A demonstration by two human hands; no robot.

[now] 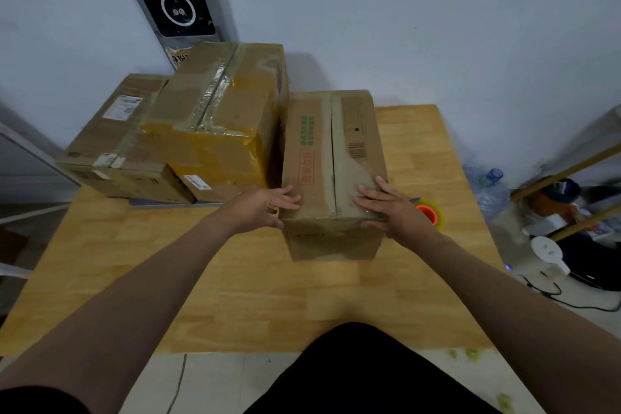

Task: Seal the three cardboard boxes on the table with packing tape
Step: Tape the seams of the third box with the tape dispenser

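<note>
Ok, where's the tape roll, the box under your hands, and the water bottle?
tape roll (428, 213): head view, on its orange core.
cardboard box (331, 158): head view, on its top, at the middle seam.
water bottle (491, 193): head view, on its clear body, below the blue cap.

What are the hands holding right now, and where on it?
The printed box, at its near end: left hand on the top's left edge, right hand on its right corner. Fingers lie straight on top, pressing rather than gripping.
</note>
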